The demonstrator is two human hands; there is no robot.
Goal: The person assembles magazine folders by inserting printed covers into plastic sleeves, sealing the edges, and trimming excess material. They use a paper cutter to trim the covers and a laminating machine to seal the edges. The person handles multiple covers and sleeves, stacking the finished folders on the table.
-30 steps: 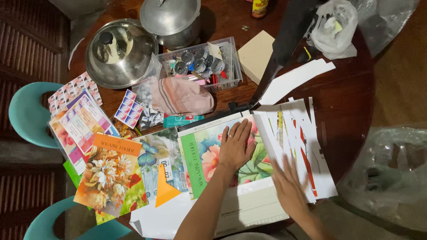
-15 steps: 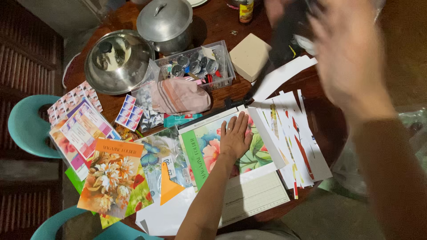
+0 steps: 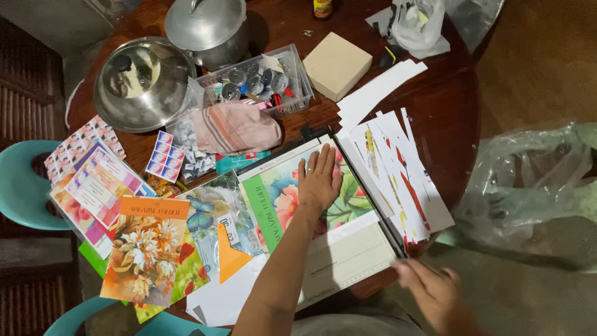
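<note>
1. Two hands are at work on a paper cutter (image 3: 348,255) that lies on the round wooden table (image 3: 454,106). I see the left hand (image 3: 319,177) flat on a flowered sheet (image 3: 280,193), fingers straight and slightly spread, pressing it to the cutter's board.
2. The right hand (image 3: 429,292) is at the near end of the cutter's blade arm (image 3: 367,193), which lies down along the board's right edge. The hand is blurred; I cannot tell whether its fingers grip the handle or only touch it.
3. The flowered sheet lies across the board with its right edge at the blade line and its green spine towards the left.
4. Done, as I judge it: a loose pile of cut strips (image 3: 398,174), white with red and yellow marks, lies just right of the blade, and more plain white strips (image 3: 373,93) fan out towards a tan box (image 3: 336,65).
5. Left, as I judge it: the sheet under the left hand looks largely whole, and more flowered folders (image 3: 146,249) and printed sheets (image 3: 93,180) lie uncut at the left of the table.
6. Further off stand a steel bowl (image 3: 143,84), a lidded pot (image 3: 205,28), a clear tray of small parts (image 3: 261,81) and a pink striped cloth (image 3: 236,127).
</note>
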